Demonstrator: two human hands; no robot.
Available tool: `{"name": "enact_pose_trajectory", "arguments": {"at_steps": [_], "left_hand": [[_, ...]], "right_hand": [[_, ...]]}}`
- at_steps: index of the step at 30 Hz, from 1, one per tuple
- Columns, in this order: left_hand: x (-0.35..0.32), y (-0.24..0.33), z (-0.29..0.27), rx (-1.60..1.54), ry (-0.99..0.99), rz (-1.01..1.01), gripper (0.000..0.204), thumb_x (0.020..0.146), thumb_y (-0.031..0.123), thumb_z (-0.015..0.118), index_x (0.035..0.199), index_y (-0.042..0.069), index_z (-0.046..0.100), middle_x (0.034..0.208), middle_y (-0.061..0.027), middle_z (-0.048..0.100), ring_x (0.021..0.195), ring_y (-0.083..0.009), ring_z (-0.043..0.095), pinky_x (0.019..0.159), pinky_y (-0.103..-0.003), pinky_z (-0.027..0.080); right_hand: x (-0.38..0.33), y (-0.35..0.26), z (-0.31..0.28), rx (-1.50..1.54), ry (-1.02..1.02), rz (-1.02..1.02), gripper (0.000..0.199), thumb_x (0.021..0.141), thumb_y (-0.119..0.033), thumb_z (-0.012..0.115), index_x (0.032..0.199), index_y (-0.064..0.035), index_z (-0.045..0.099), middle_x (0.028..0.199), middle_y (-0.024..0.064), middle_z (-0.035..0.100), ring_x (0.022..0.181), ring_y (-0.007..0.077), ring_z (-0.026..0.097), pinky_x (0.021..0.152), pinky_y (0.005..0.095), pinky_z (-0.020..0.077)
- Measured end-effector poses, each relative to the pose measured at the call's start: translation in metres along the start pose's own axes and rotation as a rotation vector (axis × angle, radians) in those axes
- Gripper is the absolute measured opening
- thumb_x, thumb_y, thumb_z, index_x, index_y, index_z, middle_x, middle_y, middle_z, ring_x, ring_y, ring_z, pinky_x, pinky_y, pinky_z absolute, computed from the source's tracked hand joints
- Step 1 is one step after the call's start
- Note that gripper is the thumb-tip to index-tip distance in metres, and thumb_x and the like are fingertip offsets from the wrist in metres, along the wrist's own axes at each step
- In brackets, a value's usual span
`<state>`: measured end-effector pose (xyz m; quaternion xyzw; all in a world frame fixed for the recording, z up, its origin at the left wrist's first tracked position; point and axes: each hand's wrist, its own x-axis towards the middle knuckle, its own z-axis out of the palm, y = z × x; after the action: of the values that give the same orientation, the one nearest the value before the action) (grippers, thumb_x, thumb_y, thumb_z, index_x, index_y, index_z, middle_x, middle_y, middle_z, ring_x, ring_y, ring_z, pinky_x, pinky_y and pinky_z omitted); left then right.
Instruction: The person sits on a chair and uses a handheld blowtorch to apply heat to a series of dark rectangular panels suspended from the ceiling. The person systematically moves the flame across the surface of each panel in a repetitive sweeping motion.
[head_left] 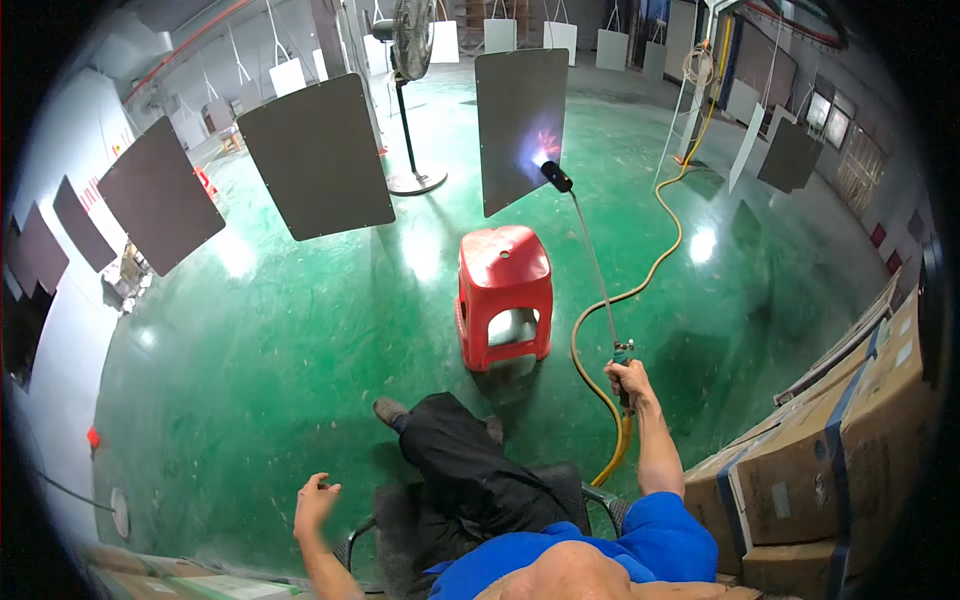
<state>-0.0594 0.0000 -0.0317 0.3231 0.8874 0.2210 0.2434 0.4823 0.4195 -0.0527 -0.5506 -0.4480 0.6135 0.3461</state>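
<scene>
My right hand (630,380) grips the handle of a long thin gas torch (592,262) fed by a yellow hose (660,260). The torch's black nozzle (556,177) points at a dark hanging metal panel (520,128), where a bluish-pink flame glows on the surface. My left hand (315,500) hovers free at lower left, fingers loosely spread and holding nothing. I sit on a chair (400,520) with one leg in black trousers (465,470) stretched forward.
A red plastic stool (503,295) stands on the green floor (280,340) ahead of me. More dark panels (318,155) hang to the left, white ones at the back. A pedestal fan (412,60) stands behind. Cardboard boxes (830,460) are stacked on my right.
</scene>
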Motion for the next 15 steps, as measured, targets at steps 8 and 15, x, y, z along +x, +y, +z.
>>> {"name": "enact_pose_trajectory", "arguments": {"at_steps": [8, 15], "left_hand": [[0.003, -0.001, 0.004, 0.033, -0.115, -0.118, 0.053, 0.081, 0.031, 0.074, 0.125, 0.006, 0.06, 0.105, -0.0155, 0.069, 0.095, -0.0279, 0.067, 0.084, -0.039, 0.052], [0.014, -0.003, 0.008, 0.016, -0.143, -0.08, 0.052, 0.082, 0.031, 0.073, 0.125, 0.004, 0.06, 0.103, -0.0158, 0.07, 0.095, -0.0284, 0.067, 0.084, -0.04, 0.052]], "right_hand": [[0.003, -0.044, 0.016, 0.098, -0.037, -0.084, 0.011, 0.078, -0.009, 0.069, 0.081, -0.0069, 0.059, 0.06, -0.0009, 0.05, 0.045, 0.0104, 0.047, 0.042, 0.0263, 0.0362], [-0.016, -0.062, 0.025, 0.081, -0.075, -0.136, 0.012, 0.078, -0.008, 0.07, 0.084, -0.0054, 0.06, 0.06, -0.0007, 0.051, 0.046, 0.0101, 0.048, 0.041, 0.0256, 0.0361]]}}
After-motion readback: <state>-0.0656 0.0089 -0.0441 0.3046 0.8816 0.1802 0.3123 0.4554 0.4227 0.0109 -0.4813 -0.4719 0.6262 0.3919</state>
